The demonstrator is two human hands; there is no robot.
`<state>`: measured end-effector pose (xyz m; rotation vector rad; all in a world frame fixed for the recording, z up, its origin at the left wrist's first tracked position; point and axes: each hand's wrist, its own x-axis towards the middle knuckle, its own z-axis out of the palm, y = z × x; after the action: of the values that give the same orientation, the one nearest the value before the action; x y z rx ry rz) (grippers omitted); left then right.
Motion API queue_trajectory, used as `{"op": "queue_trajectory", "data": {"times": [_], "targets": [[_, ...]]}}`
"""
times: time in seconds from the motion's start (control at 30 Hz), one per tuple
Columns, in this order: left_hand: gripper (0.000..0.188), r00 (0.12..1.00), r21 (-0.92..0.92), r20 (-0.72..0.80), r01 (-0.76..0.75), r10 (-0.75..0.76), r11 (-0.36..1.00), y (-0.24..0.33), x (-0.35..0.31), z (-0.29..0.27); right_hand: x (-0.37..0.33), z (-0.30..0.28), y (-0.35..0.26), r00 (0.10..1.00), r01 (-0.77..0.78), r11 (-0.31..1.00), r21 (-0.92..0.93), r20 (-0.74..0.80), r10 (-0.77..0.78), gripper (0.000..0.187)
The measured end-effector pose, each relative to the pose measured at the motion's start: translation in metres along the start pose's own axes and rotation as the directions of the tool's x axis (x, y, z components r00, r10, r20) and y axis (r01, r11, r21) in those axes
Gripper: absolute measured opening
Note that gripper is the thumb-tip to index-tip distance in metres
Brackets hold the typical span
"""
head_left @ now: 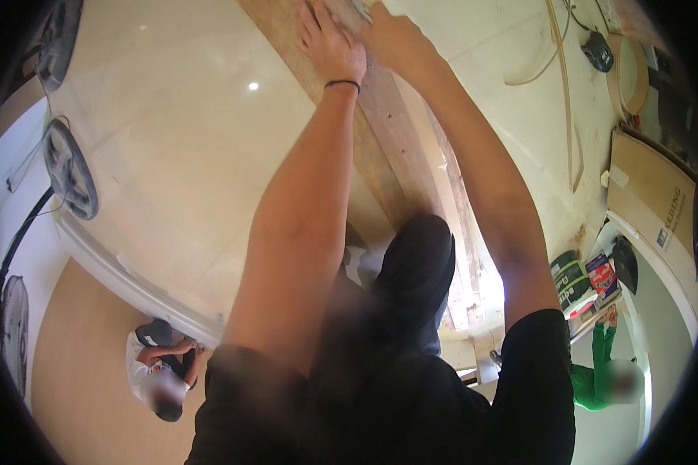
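My left hand [335, 50] lies flat on a long brown wooden board [395, 136], its fingers stretched toward the top edge of the view. A dark band circles that wrist. Just to its right, my right hand [399, 40] is closed above the same board. A small greyish part shows at its fingers, but what it holds is too cut off to name. The board runs down toward my bent knee in dark trousers [419, 248]. A lighter brown plank [275, 31] lies along its left side, and narrow pale wood pieces [459, 209] run along its right.
Thin wooden strips [570, 101], a coiled band [632, 77] and a small black device [597, 51] lie at the right on the pale floor [186, 155]. Near them are a cardboard box [651, 182] and a green-black tub [570, 280]. Black wheel-shaped bases [70, 167] stand left. Two people sit farther back.
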<state>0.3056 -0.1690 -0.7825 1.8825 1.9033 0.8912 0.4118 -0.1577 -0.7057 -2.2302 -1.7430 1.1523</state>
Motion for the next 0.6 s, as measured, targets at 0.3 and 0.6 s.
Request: {"op": "queue_trajectory", "data": {"times": [0.3, 0.6], "targets": [[0.055, 0.998, 0.044, -0.054, -0.036, 0.038, 0.998, 0.0, 0.001, 0.004, -0.123, 0.023, 0.057, 0.987, -0.119, 0.993, -0.001, 0.11, 0.118, 0.028], [0.051, 1.0, -0.012, 0.013, -0.008, 0.008, 1.0, 0.004, 0.0, 0.001, -0.221, 0.043, 0.101, 0.974, -0.182, 0.983, -0.035, 0.132, 0.185, 0.027]]}}
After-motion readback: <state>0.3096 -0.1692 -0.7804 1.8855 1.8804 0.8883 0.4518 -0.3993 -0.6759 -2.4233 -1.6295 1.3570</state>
